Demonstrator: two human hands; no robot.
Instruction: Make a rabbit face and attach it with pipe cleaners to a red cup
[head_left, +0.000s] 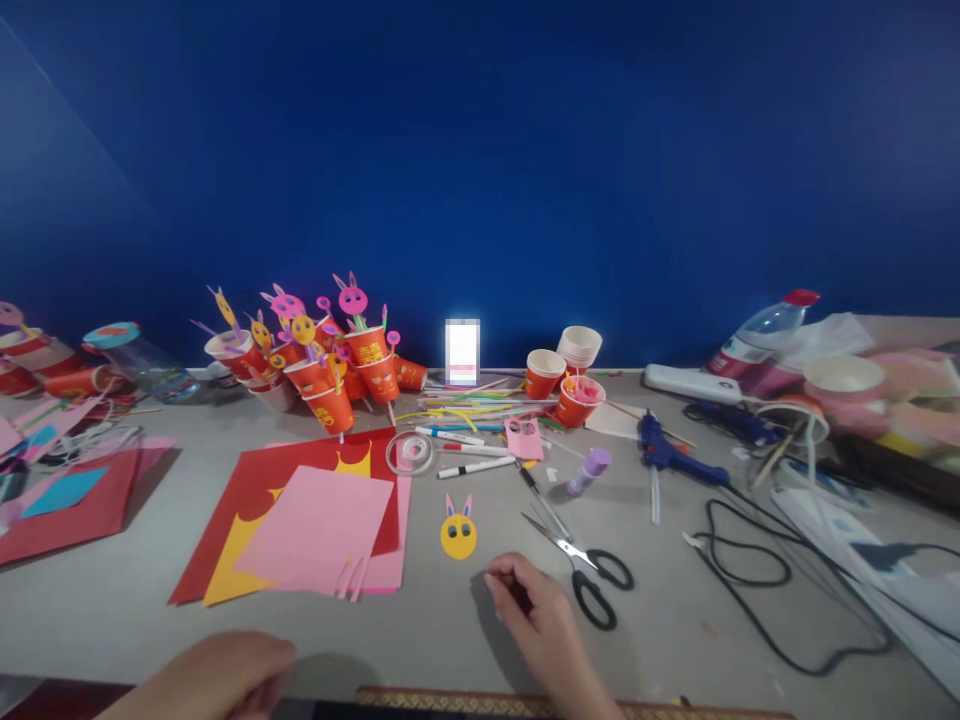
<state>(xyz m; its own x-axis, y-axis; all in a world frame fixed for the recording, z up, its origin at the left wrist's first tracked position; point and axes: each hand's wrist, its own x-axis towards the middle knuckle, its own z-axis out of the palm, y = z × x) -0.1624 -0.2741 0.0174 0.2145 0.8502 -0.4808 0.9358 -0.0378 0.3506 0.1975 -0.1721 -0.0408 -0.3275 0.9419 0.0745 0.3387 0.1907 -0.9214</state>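
Note:
My right hand (534, 612) is over the table with its fingers curled in and thumb and forefinger close together; nothing shows between them. Just beyond it a yellow paper rabbit face (458, 537) with pink-and-purple ears lies flat. To its right rest black-handled scissors (571, 548), their blades partly spread. At the table's front edge is my left hand (244, 668), fingers bent under, so what they may hold is hidden. The nearest thing to it is a stack of coloured paper, topped by a pink sheet (315, 525) with narrow cut strips at its lower edge.
Red paper cups (375, 362) with rabbit figures stand at the back left. Pens (476, 467), a tape roll (411, 453) and a purple glue stick (590, 470) lie mid-table. At right are a blue glue gun (679, 455), its black cord (757, 580) and a bottle (765, 335).

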